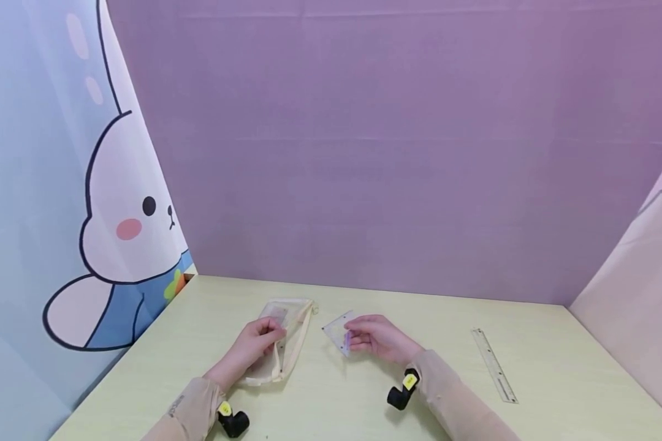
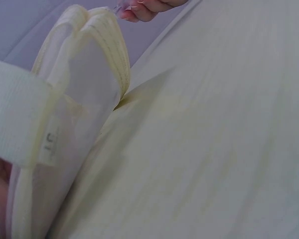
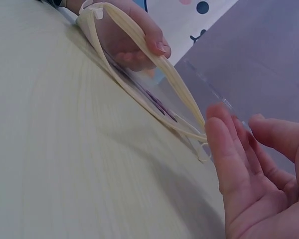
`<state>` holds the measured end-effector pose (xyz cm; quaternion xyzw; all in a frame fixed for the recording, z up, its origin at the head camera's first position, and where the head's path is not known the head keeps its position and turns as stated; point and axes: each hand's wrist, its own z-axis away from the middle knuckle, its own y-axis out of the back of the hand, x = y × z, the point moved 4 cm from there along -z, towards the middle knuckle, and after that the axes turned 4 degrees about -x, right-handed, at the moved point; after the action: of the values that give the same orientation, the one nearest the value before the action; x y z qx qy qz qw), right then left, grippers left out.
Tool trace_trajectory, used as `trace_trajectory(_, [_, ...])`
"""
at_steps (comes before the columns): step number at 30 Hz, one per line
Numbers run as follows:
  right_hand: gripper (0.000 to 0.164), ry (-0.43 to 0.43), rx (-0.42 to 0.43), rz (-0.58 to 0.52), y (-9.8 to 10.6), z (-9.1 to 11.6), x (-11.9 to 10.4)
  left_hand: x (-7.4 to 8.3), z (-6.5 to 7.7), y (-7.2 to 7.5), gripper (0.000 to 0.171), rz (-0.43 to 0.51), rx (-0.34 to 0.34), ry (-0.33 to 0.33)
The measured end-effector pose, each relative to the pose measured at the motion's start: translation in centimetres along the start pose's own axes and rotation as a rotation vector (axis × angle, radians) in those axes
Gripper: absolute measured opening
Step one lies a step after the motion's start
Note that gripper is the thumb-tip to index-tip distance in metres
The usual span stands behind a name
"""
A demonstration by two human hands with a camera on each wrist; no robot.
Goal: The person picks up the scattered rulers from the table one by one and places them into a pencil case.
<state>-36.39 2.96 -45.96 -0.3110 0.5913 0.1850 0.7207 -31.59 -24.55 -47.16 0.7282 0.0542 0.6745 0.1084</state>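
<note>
A see-through zip pouch [image 1: 296, 350] with cream edging lies on the left half of the table. My left hand [image 1: 256, 343] pinches one side of its mouth between thumb and fingers, and the mouth gapes in the right wrist view. Something thin and purple [image 3: 159, 105] shows inside the pouch. Just right of the pouch, my right hand [image 1: 379, 338] holds a clear set square [image 1: 335, 331] by its edge, raised above the table. In the right wrist view the set square is nearly edge-on and hard to see.
A clear straight ruler [image 1: 494, 365] lies at the right on the pale table [image 1: 331, 410]. Behind the table hangs a purple cloth [image 1: 364, 153]; a rabbit-print curtain [image 1: 127, 184] closes the left side. A white tag [image 2: 20, 114] sticks out from the pouch's side.
</note>
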Motion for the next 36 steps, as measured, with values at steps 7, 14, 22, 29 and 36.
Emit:
trace_trajectory(7, [0.014, -0.01, -0.001, 0.019, -1.0, -1.4, 0.1, 0.2, -0.3, 0.0, 0.015, 0.0, 0.004, -0.001])
trace_trajectory(14, [0.02, -0.026, 0.015, 0.024, -1.9, -2.9, 0.7, 0.2, -0.3, 0.1, 0.014, 0.005, 0.007, 0.001])
trace_trajectory(22, [0.027, -0.053, 0.02, 0.06, -3.2, -4.4, 1.2, 0.2, 0.1, 0.3, 0.014, 0.016, 0.018, 0.017])
trace_trajectory(29, [0.027, -0.088, 0.013, 0.103, -4.4, -5.9, 1.4, 0.3, -0.1, 0.1, 0.013, 0.027, 0.011, 0.0])
trace_trajectory(36, [0.025, -0.098, 0.014, 0.115, -5.3, -7.6, 1.3, 0.3, -0.1, 0.1, 0.013, 0.037, 0.007, -0.005])
